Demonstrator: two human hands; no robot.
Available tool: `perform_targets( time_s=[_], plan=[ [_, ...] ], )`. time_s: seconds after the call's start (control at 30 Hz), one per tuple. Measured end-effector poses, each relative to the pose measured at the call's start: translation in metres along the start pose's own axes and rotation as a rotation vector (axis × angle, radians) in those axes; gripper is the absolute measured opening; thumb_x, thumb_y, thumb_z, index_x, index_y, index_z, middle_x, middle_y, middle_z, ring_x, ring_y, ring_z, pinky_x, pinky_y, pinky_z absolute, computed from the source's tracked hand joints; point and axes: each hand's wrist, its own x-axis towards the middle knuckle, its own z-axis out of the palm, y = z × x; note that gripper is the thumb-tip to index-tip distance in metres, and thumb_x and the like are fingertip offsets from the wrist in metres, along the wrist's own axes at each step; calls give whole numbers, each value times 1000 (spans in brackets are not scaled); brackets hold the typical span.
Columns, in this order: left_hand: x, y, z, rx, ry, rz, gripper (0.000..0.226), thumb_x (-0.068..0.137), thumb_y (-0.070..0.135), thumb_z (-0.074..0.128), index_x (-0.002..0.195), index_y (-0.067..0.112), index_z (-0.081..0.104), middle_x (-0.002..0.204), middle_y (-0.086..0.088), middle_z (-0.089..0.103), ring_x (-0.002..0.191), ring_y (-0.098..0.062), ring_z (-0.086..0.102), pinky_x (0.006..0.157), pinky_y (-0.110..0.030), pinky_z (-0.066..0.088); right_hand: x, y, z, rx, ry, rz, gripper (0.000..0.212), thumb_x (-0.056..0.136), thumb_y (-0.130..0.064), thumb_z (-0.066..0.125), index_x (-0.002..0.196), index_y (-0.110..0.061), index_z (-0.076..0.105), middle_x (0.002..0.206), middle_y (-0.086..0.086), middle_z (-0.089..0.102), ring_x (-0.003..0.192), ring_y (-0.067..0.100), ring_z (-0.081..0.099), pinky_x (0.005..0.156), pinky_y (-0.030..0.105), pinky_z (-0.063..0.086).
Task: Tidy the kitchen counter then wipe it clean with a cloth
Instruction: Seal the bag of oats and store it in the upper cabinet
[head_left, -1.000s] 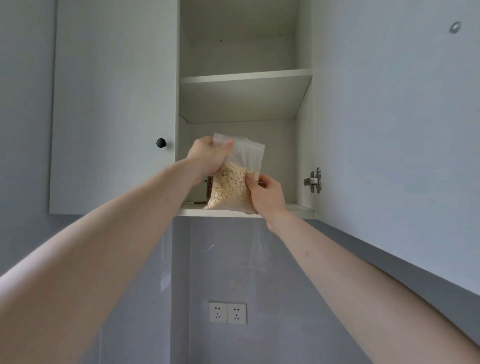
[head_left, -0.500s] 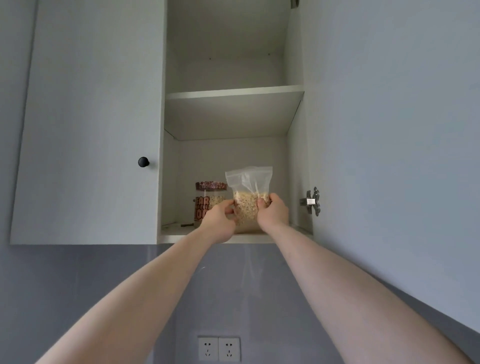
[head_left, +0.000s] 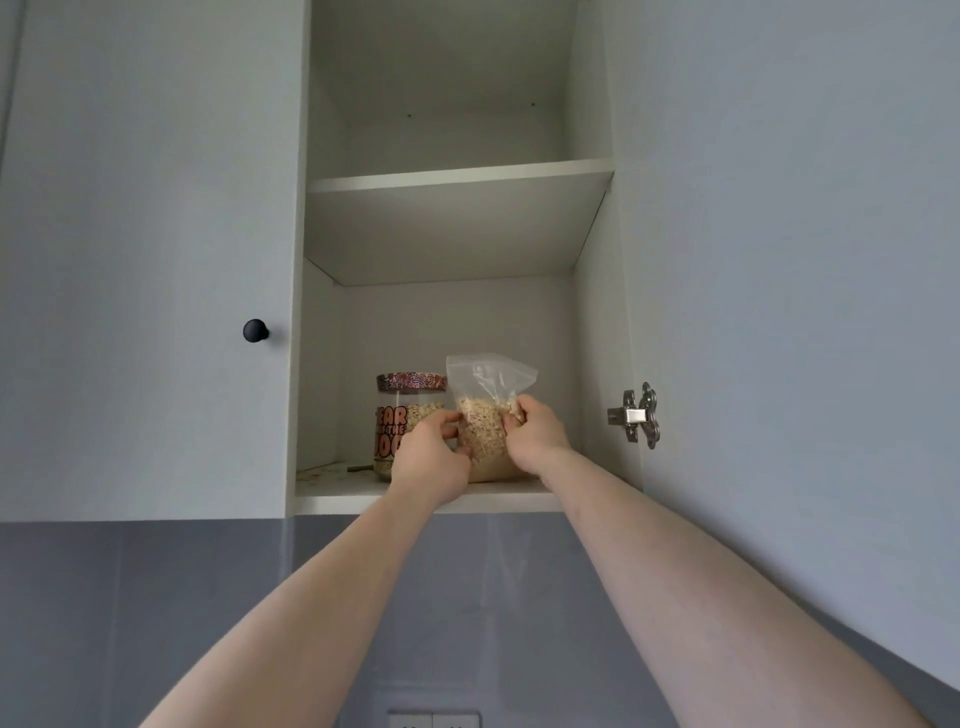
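Observation:
A clear zip bag of oats stands upright on the bottom shelf of the open wall cupboard. My left hand grips the bag's lower left side. My right hand holds its right side, fingers pressed into the plastic. Just left of the bag stands a glass jar with orange lettering and a patterned lid, partly hidden behind my left hand. Counter and cloth are out of view.
The cupboard's upper shelf holds nothing. Its open door hangs at the right with a metal hinge. A closed door with a black knob is at the left. Wall sockets sit below on the grey wall.
The bag went from the cupboard's front edge onto the bottom shelf beside the jar. My left hand slid from the bag's top to its lower side. The view tilted up.

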Motion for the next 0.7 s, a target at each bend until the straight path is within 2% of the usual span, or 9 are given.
perform_targets(
  time_s=[0.1,0.2,0.37,0.43,0.57,0.7],
  plan=[
    [0,-5,1,46,10,-17,47,92,15,63,137,27,56,129,8,66,118,-15,62,87,-31,52,6,4,7,-21,-120,32,17,106,-21,44,114,-14,57,112,7,64,106,30,59,88,32,43],
    [2,-6,2,77,7,-25,47,92,12,59,137,24,56,128,7,67,117,-18,62,91,-33,53,9,6,9,0,-131,63,36,105,-23,47,140,-16,54,137,8,61,126,29,55,104,30,40],
    [-4,-4,2,94,44,-40,48,88,5,56,133,21,58,122,5,68,114,-18,62,87,-28,47,7,8,10,46,-160,89,39,101,-17,52,139,-23,57,135,3,64,123,23,59,98,24,42],
    [-6,-3,2,97,60,-43,47,87,5,55,131,21,60,118,6,69,111,-17,62,85,-26,45,7,8,10,42,-162,111,40,101,-17,52,140,-21,58,138,4,63,126,24,57,103,26,42],
    [-6,-3,3,112,63,-50,42,87,5,54,124,22,64,109,7,71,107,-18,63,87,-30,51,4,7,7,-4,-153,145,42,101,-16,51,143,-16,54,145,5,56,132,26,52,106,26,40],
    [-7,-4,2,124,35,-77,39,86,5,53,116,26,68,108,4,72,104,-18,66,86,-30,54,0,7,6,-52,-187,139,43,97,-10,51,138,-18,61,142,4,59,130,25,55,104,25,43]
  ],
)
